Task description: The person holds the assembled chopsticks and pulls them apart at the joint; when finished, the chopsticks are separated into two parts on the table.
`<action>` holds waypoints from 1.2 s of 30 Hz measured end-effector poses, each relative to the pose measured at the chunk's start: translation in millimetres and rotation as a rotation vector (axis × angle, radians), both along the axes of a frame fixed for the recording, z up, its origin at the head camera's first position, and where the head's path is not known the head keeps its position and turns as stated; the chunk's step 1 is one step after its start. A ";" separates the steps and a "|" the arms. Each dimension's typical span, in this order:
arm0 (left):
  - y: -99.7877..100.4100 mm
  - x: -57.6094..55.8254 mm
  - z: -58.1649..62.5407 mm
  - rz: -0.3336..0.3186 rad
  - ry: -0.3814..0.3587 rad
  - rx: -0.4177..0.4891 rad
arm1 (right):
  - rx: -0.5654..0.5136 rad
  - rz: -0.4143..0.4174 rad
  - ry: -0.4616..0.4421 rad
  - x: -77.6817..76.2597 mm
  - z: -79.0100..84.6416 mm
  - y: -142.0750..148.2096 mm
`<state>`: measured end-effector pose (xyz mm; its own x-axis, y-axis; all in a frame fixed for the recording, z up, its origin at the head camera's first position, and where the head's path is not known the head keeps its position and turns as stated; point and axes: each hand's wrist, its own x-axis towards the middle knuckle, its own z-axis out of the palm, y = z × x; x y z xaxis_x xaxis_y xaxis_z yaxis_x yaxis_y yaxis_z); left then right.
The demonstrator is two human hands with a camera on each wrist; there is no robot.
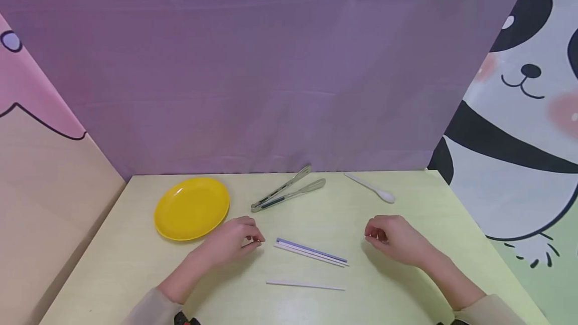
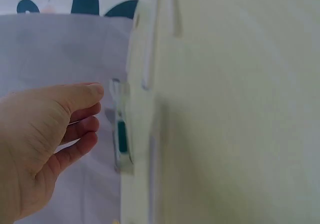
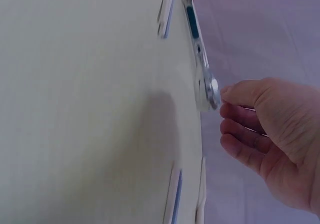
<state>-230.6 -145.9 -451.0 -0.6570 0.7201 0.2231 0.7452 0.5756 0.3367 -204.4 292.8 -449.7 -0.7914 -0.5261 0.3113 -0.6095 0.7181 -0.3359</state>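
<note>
My left hand (image 1: 231, 240) is above the table at centre left, fingers loosely bent, nothing held. It is between the yellow plate (image 1: 191, 209) and a small group of thin sticks like chopsticks, one purple (image 1: 311, 250) beside pale ones (image 1: 309, 255). Nearer the front edge, a single pale chopstick (image 1: 305, 285) lies apart. To the right of the group, my right hand (image 1: 397, 240) also hovers with loosely curled fingers and holds nothing. Both wrist views show the left hand (image 2: 55, 134) and right hand (image 3: 275, 134) free of any object.
Metal tongs (image 1: 273, 203) with dark grips lie spread toward the back, their tips pointing right. A pale spoon (image 1: 385, 195) lies at the back right. Behind the table (image 1: 244, 305) hangs a purple cloth (image 1: 280, 79); a panda picture (image 1: 519, 174) covers the right side.
</note>
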 end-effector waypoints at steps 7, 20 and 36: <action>37.9 -16.2 8.0 -0.092 0.008 0.016 | 0.008 0.093 -0.075 -11.2 8.3 -34.2; 83.6 -28.0 -8.3 -0.093 -0.125 -0.014 | 0.007 0.131 -0.166 -22.0 -1.9 -70.9; 98.9 -23.1 -26.8 -0.042 -0.150 -0.107 | 0.027 0.191 -0.233 -16.0 -16.7 -93.5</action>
<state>-253.7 -47.0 -477.8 -0.6461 0.7619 0.0455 0.7152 0.5835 0.3847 -220.4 199.3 -466.5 -0.7255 -0.6782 0.1172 -0.6435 0.6080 -0.4650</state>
